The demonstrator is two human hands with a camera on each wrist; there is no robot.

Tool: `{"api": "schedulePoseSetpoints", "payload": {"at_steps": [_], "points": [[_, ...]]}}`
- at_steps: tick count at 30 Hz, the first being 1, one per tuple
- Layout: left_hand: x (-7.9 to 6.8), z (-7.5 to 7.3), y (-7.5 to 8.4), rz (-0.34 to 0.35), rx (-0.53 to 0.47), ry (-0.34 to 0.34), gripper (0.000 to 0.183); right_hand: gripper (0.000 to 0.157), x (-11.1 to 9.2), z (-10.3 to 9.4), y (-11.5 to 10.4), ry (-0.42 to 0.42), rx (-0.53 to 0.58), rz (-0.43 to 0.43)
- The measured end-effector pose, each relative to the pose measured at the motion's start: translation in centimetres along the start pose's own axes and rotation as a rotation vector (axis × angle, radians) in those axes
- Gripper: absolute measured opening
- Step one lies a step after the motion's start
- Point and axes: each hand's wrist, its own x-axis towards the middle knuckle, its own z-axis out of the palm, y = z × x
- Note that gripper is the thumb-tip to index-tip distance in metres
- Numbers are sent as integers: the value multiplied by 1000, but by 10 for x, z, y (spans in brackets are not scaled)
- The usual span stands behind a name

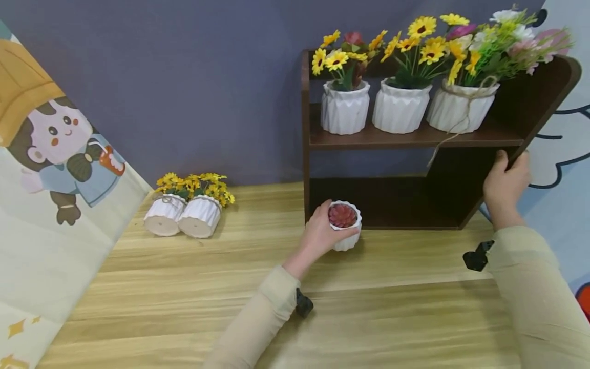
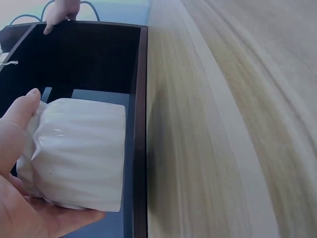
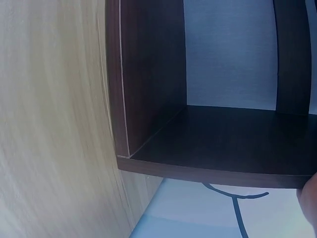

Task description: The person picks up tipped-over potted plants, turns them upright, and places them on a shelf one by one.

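Note:
In the head view my left hand grips a white fluted pot with a dark red succulent in it, just in front of the lower left of a dark brown two-tier shelf. The left wrist view shows the thumb and fingers around the side of this pot, beside the lower board's front edge. My right hand holds the front edge of the shelf's right side panel, below the upper board. Only a sliver of that hand appears in the right wrist view.
Three white pots of flowers stand on the upper board, including a twine-tied pot at the right. Two white pots with yellow flowers lie tipped on the wooden table at the left. A grey-blue wall rises behind.

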Motion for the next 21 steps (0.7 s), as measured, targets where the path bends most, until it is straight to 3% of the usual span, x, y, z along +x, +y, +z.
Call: {"api": "schedulePoseSetpoints", "payload": {"at_steps": [4, 11, 21], "points": [[7, 3, 0, -3, 19, 1, 93, 33, -1, 3, -1, 30, -4, 7], [18, 6, 1, -14, 75, 41, 92, 36, 0, 2, -3, -21, -9, 27], [31, 15, 6, -52, 126, 42, 93, 23, 0, 2, -1, 24, -7, 1]]}}
